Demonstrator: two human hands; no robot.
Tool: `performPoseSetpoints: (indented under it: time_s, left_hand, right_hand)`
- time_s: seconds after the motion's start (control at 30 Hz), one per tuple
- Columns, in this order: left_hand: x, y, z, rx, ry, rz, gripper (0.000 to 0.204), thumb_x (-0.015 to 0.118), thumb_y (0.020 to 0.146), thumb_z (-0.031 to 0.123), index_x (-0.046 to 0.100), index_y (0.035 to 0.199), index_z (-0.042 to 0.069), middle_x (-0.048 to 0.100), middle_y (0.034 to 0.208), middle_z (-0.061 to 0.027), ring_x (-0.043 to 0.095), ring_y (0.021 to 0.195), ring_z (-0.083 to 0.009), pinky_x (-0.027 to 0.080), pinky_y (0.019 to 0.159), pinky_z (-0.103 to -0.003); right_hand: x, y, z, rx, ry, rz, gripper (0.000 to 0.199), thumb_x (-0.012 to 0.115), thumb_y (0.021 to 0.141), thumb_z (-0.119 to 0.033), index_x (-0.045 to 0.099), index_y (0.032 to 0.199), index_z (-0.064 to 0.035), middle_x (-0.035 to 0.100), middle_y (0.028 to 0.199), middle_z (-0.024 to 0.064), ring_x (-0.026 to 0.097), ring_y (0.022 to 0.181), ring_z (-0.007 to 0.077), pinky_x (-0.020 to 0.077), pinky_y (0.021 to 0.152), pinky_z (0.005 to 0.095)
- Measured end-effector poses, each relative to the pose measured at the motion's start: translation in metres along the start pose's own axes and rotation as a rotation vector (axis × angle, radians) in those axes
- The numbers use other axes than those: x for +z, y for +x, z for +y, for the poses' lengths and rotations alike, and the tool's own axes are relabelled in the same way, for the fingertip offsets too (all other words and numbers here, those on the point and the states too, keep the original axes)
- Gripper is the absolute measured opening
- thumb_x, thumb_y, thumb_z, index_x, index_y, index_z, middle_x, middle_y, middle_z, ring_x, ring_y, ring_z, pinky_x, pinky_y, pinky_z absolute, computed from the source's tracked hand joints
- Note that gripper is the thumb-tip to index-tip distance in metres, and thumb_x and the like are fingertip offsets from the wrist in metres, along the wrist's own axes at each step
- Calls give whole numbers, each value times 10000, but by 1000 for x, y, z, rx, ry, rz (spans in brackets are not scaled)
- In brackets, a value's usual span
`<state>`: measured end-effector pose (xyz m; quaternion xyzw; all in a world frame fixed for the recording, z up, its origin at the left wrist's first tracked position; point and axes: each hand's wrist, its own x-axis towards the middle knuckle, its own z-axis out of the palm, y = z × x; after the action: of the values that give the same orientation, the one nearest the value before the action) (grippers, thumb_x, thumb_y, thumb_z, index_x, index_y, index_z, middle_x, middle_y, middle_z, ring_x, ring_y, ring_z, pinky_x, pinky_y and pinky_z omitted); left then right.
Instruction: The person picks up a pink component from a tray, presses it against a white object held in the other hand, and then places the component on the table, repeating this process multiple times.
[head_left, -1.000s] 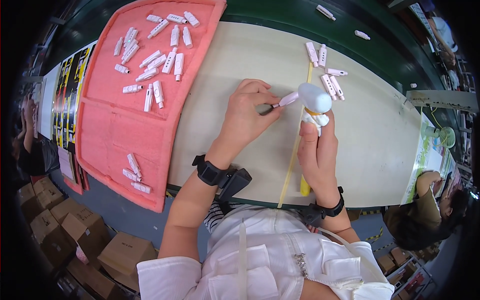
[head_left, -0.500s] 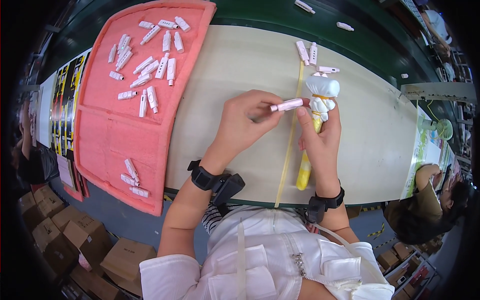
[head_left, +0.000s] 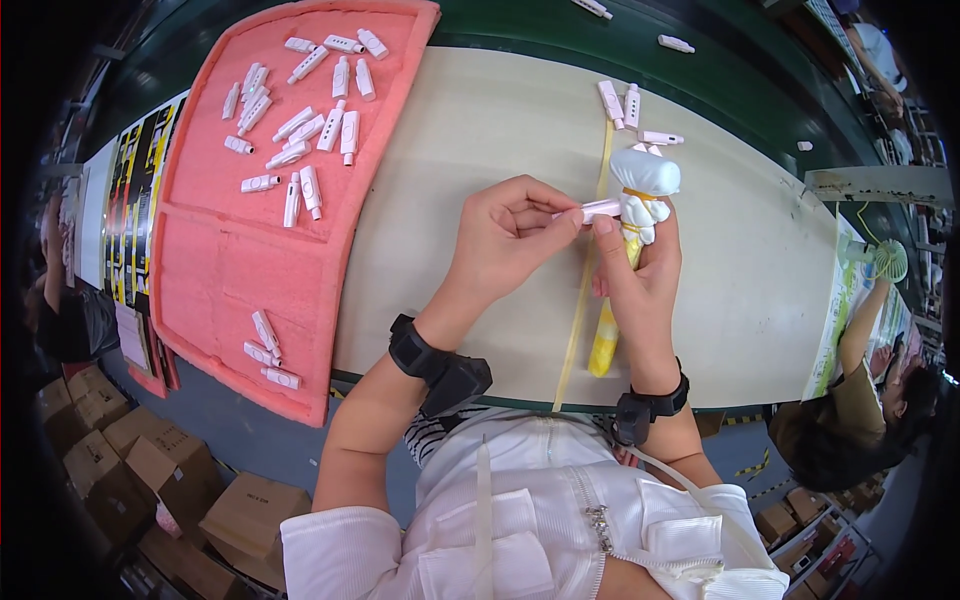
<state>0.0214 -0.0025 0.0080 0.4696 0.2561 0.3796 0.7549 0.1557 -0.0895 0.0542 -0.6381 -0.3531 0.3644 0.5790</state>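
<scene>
Small white plastic piece [head_left: 600, 209], pinched at one end between thumb and fingertips of the left hand [head_left: 510, 240], held level above the pale table [head_left: 480, 130]. Other end touching the cloth-wrapped white head of a yellow stick [head_left: 645, 180], just at the orange band under that head. Right hand [head_left: 640, 290] closed around the stick, thumb up against the white piece, stick upright in the fist with its yellow lower end [head_left: 603, 345] showing below the palm. Both hands closed and holding, close together over the middle of the table, just right of a thin yellow strip [head_left: 578, 320] running along the tabletop. Black bands on both wrists.

Beyond the hands, three more white pieces [head_left: 630, 108] lying loose on the table near the strip's far end. To the left, a pink foam tray [head_left: 230, 270] overlapping the table edge, with a scattered group of white pieces [head_left: 300, 130] in its upper part and three more [head_left: 268, 350] near its lower edge. Cardboard boxes [head_left: 150, 470] on the floor at lower left. Another person [head_left: 870, 410] seated at the right edge.
</scene>
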Motion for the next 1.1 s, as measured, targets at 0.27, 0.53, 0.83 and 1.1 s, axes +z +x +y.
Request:
performPoseSetpoints:
  time_s: [0.27,0.53,0.83,1.1]
  left_hand:
    - [7,-6,-3,68,15,-6,78,731,916,-20,690,976,-50,752,1024,-135,740,945,-164,615,856,-282]
    - [2,-5,0,69,84,-49,94,698,937,-51,678,1027,-71,742,1073,-180,729,998,-197,614,883,-300]
    - [1,0,12,-9,62,-59,125,727,933,-7,695,1048,-43,745,1015,-107,737,929,-155,611,834,-276]
    - [-60,66,74,386,-316,640,254,634,1025,171,671,1183,-25,709,1115,-148,717,934,-186,577,847,-279]
  right_hand:
    - [-2,-1,5,-42,-32,4,520,693,1003,-188,425,1423,-39,624,970,24,529,605,33,420,473,192]
    - [-3,-1,5,-12,22,-17,543,705,997,-200,417,1429,-38,626,967,22,534,614,32,421,475,189]
    - [-5,-1,6,-42,-25,4,517,695,997,-181,425,1415,-40,639,1022,39,539,628,37,437,479,193]
    - [-11,4,-1,27,34,4,496,686,991,-154,432,1400,-39,642,1103,59,550,663,42,455,490,202]
